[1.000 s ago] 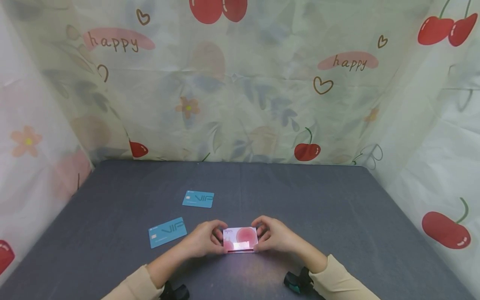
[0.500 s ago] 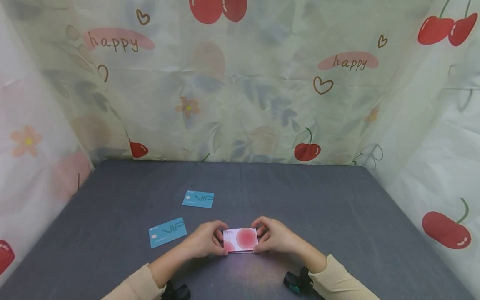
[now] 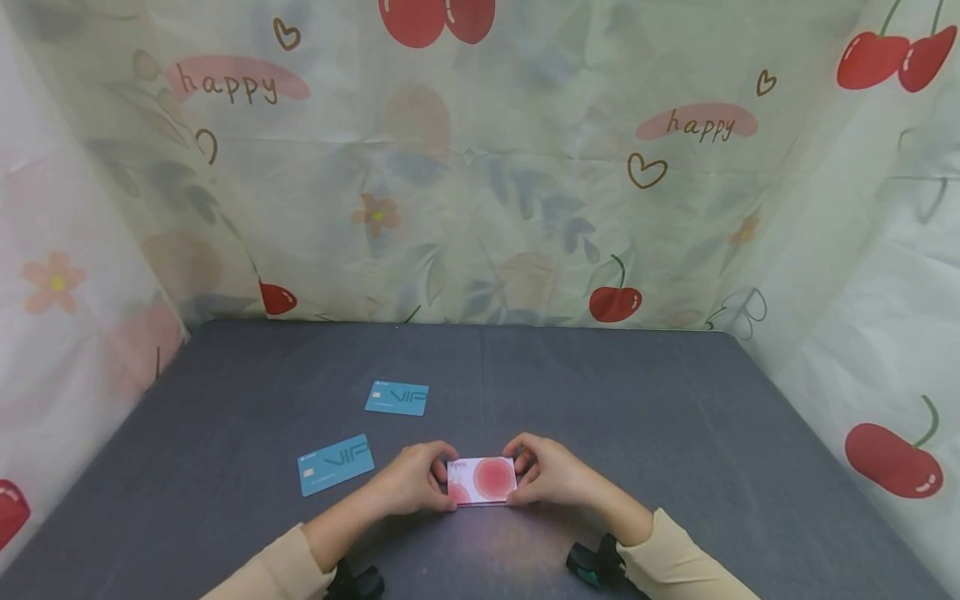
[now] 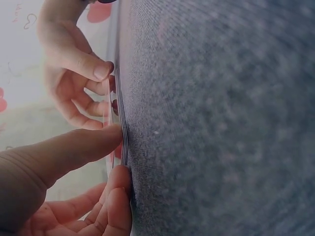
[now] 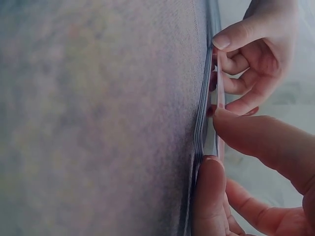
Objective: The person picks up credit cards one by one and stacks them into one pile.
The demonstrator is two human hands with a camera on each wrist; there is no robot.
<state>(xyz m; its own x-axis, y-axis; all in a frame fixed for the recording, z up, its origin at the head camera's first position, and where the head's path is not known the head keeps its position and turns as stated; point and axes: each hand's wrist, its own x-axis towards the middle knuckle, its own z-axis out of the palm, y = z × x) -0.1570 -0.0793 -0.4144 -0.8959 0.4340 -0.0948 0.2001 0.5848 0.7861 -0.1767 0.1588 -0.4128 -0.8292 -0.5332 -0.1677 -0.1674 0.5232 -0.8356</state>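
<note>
From where I stood, everything hung on how the pink card [image 3: 477, 481] lay between the two hands: its long axis ran straight from one to the other, parallel to the person's front, so that neither hand was nearer. The left hand [image 3: 414, 478] pinched its left short end and the right hand [image 3: 552, 472] its right, each grip with the thumb by the near corner and the fingers round the far one. Any move, I judged, would need both ends to go evenly, or the card would tilt.

It was over the near middle of the desk [image 3: 600, 392], to the right of the nearer blue card [image 3: 335, 465] and closer to the person than the farther blue card [image 3: 397, 398]. Both of these lay flat, on the left hand's side.

The head view gave only the printed face and a thin dark line along the near edge. The right wrist view told more: the pink card stood a little apart from a thin layered stack [image 5: 199, 132] beneath it, a narrow gap showing between. Whether the lower fingertips also touched that stack, I couldn't tell.
</note>
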